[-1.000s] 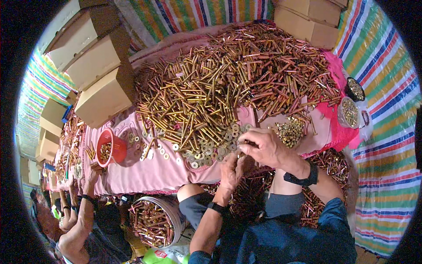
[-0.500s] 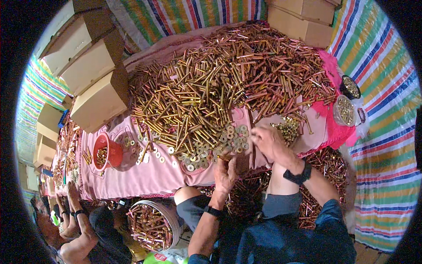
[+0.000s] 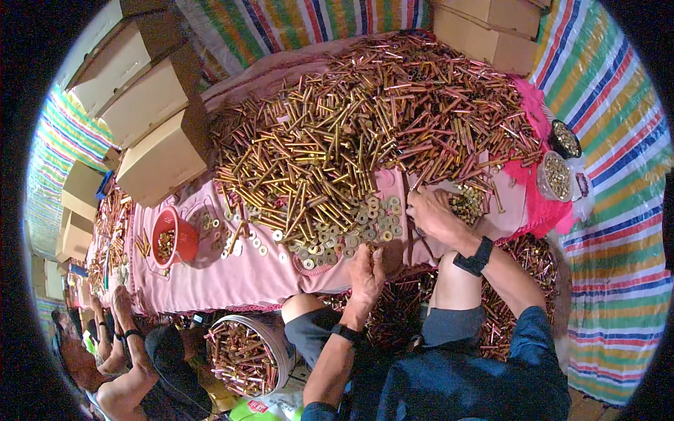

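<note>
My left hand is closed at the near edge of the washers. A small brass-coloured bit shows at its fingertips, too small to name. To the right, my right hand is closed in a pinch, and the thin end of what looks like a bolt juts up past its fingers. Beside that hand lies a heap of small brass-coloured nuts. Beyond both hands spreads a large pile of long yellowish bolts on a pink cloth.
A red bucket with small metal parts stands at left, below stacked cardboard boxes. Two tubs of small parts, one clear, sit at right. A white bucket of bolts stands on the floor. Another person's arms are at far left.
My left hand has shifted slightly right and turned, its fingers more upright. My right hand has moved a little right, and a thin bolt-like end now shows above its fingers.
</note>
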### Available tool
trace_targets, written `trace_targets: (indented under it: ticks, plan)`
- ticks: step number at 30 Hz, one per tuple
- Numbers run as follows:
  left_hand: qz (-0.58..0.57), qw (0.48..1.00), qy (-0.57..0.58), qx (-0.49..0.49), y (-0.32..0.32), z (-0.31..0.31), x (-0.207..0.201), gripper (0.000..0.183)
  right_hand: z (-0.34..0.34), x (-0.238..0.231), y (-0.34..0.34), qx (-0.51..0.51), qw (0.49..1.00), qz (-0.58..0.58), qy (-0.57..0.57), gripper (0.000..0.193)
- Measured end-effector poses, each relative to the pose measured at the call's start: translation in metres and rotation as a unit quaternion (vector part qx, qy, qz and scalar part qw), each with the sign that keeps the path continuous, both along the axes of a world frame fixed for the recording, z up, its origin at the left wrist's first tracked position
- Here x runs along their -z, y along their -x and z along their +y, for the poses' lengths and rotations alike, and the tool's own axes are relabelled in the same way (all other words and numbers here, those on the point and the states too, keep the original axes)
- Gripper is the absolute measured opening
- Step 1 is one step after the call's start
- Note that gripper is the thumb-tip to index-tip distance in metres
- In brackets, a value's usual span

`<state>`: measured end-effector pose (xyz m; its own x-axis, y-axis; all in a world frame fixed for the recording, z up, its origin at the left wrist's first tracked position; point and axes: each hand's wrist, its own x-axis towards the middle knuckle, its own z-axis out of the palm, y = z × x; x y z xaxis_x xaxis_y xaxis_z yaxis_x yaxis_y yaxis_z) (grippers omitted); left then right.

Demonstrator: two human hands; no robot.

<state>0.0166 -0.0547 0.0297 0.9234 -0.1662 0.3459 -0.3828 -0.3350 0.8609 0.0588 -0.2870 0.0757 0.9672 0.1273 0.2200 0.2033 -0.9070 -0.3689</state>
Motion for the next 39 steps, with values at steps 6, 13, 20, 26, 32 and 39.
trace_targets:
  ticks: [6, 13, 20, 26, 32, 39]
  plan:
    - [0.004, 0.999, 0.027, 0.028, -0.004, -0.007, 0.001, 0.017, 0.036, -0.061, 0.015, 0.020, 0.903, 0.232, -0.360, 0.020]
    - [-0.017, 0.999, 0.041, 0.026, -0.006, -0.004, 0.003, 0.022, 0.067, -0.066, 0.026, -0.114, 0.935, 0.097, -0.323, 0.022]
    - [-0.004, 0.999, 0.032, 0.023, -0.004, -0.002, 0.000, 0.020, 0.063, -0.054, 0.028, -0.094, 0.928, 0.049, -0.357, 0.021]
    - [0.002, 1.000, -0.002, 0.001, -0.002, -0.003, 0.001, 0.009, 0.076, -0.064, 0.036, -0.130, 0.951, -0.030, -0.278, 0.021]
    - [0.007, 0.999, -0.039, 0.021, -0.001, -0.001, -0.001, 0.019, 0.076, -0.066, 0.042, -0.043, 0.947, 0.042, -0.315, 0.025]
    - [0.080, 0.996, 0.034, 0.022, -0.002, 0.012, 0.037, 0.028, 0.089, -0.068, 0.039, -0.113, 0.957, -0.035, -0.264, 0.026]
